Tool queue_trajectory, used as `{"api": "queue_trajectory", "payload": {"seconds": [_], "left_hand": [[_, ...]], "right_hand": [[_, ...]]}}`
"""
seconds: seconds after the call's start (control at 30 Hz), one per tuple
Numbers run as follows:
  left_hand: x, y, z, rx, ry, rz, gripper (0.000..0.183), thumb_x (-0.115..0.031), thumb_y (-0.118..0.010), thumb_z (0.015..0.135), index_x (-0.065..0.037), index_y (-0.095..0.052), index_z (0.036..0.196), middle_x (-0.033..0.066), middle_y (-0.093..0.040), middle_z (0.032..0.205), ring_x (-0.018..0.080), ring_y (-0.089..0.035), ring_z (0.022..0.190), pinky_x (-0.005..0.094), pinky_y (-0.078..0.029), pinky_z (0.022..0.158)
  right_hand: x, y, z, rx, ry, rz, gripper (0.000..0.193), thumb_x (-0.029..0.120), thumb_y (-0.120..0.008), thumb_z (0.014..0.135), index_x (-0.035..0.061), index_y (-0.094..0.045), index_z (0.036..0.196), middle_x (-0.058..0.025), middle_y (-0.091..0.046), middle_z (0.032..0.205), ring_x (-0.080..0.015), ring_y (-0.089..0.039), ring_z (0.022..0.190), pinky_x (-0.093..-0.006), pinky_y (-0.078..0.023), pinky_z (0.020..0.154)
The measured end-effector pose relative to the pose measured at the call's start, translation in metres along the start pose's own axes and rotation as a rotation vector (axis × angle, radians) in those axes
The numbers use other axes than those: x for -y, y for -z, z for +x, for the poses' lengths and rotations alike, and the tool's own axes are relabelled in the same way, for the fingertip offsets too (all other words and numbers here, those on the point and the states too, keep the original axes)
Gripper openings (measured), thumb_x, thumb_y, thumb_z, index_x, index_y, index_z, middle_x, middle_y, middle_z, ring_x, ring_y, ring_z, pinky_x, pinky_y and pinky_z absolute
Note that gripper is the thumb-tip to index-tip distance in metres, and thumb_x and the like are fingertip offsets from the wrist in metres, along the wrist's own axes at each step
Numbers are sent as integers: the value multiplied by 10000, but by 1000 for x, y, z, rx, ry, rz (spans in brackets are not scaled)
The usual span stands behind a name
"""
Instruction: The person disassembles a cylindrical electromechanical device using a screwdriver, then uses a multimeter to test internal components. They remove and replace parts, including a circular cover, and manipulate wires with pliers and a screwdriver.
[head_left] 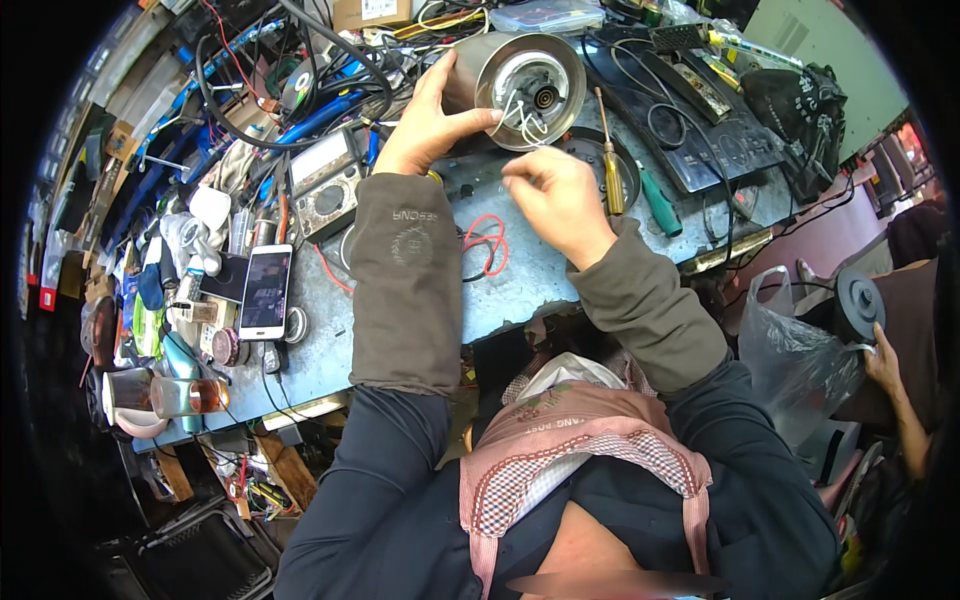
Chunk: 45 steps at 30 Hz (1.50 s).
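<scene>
A brushed-metal vessel, like an electric kettle body (465, 75), lies tipped on the bench with its open underside facing me. Inside the rim, loose white wires (524, 122) hang out beside a round dark fitting (546, 96). My left hand (425, 125) is wrapped round its left side, the thumb on the lower rim near the wires. Just below the rim is my right hand (565, 205), its fingers curled together; whether they pinch anything is hidden. To its right, a yellow-handled screwdriver (611, 175) rests across a round black part (628, 165).
A green-handled tool (660, 203) and a black glass-topped panel (690, 140) sit rightward. At left are a multimeter (326, 195), a phone (265, 290) and a glass cup of amber liquid (190, 397). Another person's hand (885, 360) holds a dark disc (860, 303) beside a plastic bag (790, 360).
</scene>
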<state>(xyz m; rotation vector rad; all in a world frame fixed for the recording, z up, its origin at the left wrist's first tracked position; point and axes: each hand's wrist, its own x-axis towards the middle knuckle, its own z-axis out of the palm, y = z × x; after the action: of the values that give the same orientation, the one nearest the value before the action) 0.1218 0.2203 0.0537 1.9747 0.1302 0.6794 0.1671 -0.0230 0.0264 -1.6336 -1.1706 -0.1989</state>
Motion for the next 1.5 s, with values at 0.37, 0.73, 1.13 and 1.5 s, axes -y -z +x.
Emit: {"api": "queue_trajectory", "payload": {"seconds": [0.37,0.73,1.13,1.5], "left_hand": [[-5,2,0,10,64,-119,1274,-401,-1016,716,17,-357,1723,276,-402,1718,371,-411,1596,431,-326,1315],[-11,5,-6,2,96,-141,1281,-378,-1038,705,-26,-360,1734,269,-428,1708,435,-450,1555,498,-376,1276],[-38,11,-15,0,131,-151,1170,-249,-1008,782,-10,-359,1725,246,-454,1708,406,-428,1582,504,-351,1293],[-122,-51,-117,-80,286,136,876,-165,-893,916,-17,-426,1643,124,-702,1224,165,-692,942,317,-589,726]], "right_hand": [[-43,2,73,-397,-80,-157,467,308,-925,833,-13,-776,1138,-185,-723,1077,-292,-713,942,-402,-590,851],[-44,-5,65,-490,-154,165,444,108,-940,844,-19,-673,1176,-105,-741,1032,-105,-704,820,-271,-580,705],[23,21,-24,-178,18,14,465,-3,-883,745,69,-741,1182,-180,-618,1323,-312,-720,1091,-387,-600,930],[4,11,-29,-184,-50,350,359,-61,-630,824,44,-833,1100,-206,-704,1325,-355,-745,1127,-396,-603,935]]}}
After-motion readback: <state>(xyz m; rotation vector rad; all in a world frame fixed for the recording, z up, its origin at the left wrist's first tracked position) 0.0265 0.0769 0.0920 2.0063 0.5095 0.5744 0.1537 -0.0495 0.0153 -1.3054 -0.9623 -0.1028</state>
